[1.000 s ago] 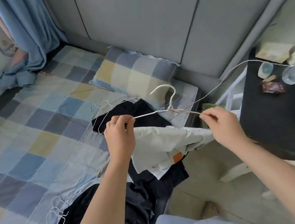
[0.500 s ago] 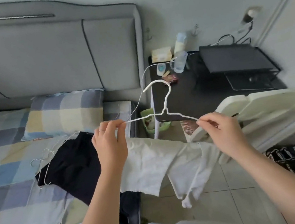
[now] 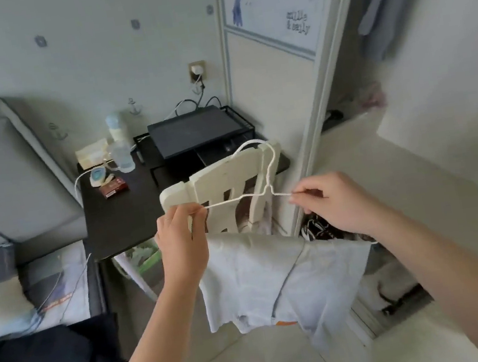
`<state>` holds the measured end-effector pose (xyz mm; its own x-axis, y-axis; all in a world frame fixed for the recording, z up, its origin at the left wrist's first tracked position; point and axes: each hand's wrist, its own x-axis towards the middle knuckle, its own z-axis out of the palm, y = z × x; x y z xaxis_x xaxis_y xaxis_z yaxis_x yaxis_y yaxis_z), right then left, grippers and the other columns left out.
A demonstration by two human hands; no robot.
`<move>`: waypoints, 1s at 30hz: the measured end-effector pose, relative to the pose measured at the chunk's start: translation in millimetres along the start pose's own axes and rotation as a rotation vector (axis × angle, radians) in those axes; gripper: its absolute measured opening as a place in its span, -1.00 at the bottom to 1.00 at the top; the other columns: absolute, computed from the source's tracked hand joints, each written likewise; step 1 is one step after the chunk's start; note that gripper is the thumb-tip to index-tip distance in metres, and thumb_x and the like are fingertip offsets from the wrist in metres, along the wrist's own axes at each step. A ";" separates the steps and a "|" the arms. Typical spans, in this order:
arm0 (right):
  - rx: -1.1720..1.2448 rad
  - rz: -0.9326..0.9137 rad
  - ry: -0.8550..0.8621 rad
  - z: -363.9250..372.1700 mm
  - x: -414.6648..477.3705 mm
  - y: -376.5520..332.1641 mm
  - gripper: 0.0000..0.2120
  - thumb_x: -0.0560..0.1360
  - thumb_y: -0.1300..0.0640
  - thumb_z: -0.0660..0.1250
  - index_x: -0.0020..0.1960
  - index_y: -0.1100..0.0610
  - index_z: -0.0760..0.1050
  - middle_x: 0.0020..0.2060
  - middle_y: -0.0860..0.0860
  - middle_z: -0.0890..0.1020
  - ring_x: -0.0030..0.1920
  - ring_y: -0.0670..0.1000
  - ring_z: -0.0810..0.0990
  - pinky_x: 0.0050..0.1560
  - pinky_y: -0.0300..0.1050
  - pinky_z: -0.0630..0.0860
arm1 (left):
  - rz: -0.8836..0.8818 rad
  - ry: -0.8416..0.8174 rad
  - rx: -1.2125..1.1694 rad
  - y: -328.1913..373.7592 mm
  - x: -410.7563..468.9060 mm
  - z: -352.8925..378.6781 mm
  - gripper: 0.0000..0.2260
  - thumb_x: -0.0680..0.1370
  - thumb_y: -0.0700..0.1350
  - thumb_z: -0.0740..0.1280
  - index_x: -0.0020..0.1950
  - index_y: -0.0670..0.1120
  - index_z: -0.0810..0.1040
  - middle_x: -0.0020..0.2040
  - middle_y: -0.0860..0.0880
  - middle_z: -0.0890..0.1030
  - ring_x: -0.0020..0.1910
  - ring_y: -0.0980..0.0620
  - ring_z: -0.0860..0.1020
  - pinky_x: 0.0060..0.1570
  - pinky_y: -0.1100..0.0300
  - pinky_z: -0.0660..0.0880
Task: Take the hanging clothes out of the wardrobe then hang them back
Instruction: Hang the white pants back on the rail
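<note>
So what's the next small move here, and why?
Probably carry the wire hanger right and up toward the open wardrobe: the left hand and right hand pinch its shoulders, the white garment hangs over its bar, and its hook is free.

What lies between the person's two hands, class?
In the head view, the white wire hanger spans the gap: the left hand pinches one shoulder, the right hand the other. A white garment hangs below it, and a cream chair back shows behind.

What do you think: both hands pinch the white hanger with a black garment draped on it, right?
Not quite: the head view shows the garment is white, not black. The left hand and the right hand do pinch the white hanger.
</note>
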<state>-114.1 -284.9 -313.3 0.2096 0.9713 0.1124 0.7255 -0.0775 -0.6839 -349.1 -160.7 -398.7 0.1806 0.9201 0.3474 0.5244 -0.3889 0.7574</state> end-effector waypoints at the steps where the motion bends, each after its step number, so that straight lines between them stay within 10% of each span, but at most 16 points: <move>1: 0.011 0.002 0.014 -15.3 -1.7 5.0 -0.81 0.56 0.00 0.34 -0.18 0.01 0.63 -0.37 -0.04 0.62 -0.39 0.01 0.55 -0.27 -0.04 0.51 | 0.020 -0.033 -0.026 15.1 2.5 15.8 -0.91 0.64 -0.08 0.28 0.01 0.05 0.58 0.05 0.11 0.56 0.05 0.06 0.39 0.11 0.04 0.30; 7: -0.005 0.074 0.097 -89.7 -4.4 37.9 -0.67 0.58 0.04 0.33 -0.31 0.17 0.52 -0.41 -0.08 0.60 -0.51 -0.15 0.36 -0.42 -0.32 0.29 | 0.170 -0.168 -0.138 88.0 24.2 98.4 -0.90 0.63 -0.07 0.28 -0.01 0.10 0.56 0.00 0.15 0.54 0.07 0.00 0.47 0.11 -0.14 0.46; 14: -0.074 0.177 0.292 -165.5 1.6 82.0 -0.65 0.57 0.07 0.34 -0.39 0.03 0.48 -0.53 -0.22 0.50 -0.51 -0.13 0.36 -0.40 -0.23 0.28 | 0.370 -0.299 -0.238 164.1 77.0 177.4 -0.89 0.62 -0.13 0.31 0.00 -0.01 0.64 -0.06 0.11 0.57 -0.02 0.26 0.46 0.01 0.19 0.39; 21: -0.070 0.300 0.565 -249.5 27.6 106.4 -0.66 0.54 0.13 0.38 -0.41 0.04 0.50 -0.58 -0.20 0.51 -0.53 -0.15 0.35 -0.41 -0.22 0.27 | 0.579 -0.395 -0.252 250.3 150.9 249.5 -0.77 0.58 -0.01 0.37 0.22 -0.01 0.57 0.19 0.00 0.57 0.20 -0.10 0.47 0.19 0.16 0.33; 27: 0.265 0.468 0.752 -314.2 48.6 96.6 -0.86 0.50 0.12 0.42 -0.17 0.18 0.55 -0.38 0.06 0.62 -0.50 -0.05 0.37 -0.42 -0.20 0.31 | 0.742 -0.463 -0.403 316.7 194.8 267.7 -0.86 0.59 -0.09 0.37 0.14 0.03 0.55 0.00 0.28 0.44 0.08 0.04 0.44 0.15 0.11 0.38; 30: 0.608 0.503 0.804 -336.8 62.0 89.3 -0.77 0.53 0.01 0.37 -0.13 0.19 0.53 -0.39 0.09 0.55 -0.47 -0.01 0.36 -0.38 -0.17 0.30 | 0.763 -0.611 -0.397 337.9 220.6 277.9 -0.81 0.61 -0.02 0.32 0.21 0.00 0.57 0.03 0.06 0.55 0.03 0.12 0.48 0.09 0.43 0.36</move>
<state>184.5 -307.3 -124.6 0.9092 0.4164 0.0066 0.0456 -0.0838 -0.9954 99.2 -76.5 -219.8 0.7945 0.2490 0.5539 -0.1945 -0.7597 0.6205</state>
